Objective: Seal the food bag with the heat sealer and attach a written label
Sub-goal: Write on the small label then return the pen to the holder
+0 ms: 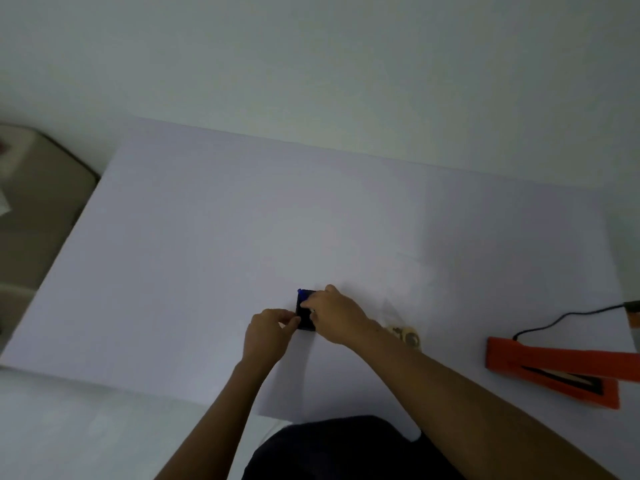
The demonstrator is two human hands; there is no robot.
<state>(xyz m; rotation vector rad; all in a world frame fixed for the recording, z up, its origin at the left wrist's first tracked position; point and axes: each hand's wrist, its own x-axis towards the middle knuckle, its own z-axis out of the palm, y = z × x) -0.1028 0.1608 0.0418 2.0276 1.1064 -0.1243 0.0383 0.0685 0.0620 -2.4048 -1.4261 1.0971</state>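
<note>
A small dark rectangular item (304,317) with a blue tip at its top lies on the white table sheet (207,237); I cannot tell what it is. My left hand (268,336) pinches its lower left edge. My right hand (334,313) rests on its right side with fingers curled over it. An orange heat sealer (554,370) lies at the right, its black cord (561,318) running off to the right edge. A roll of clear tape (407,336) sits just behind my right wrist. No food bag is clearly visible.
A beige surface (38,202) with papers sits off the table's left edge. A white wall rises behind the table. My dark-clothed lap (346,448) is at the bottom centre.
</note>
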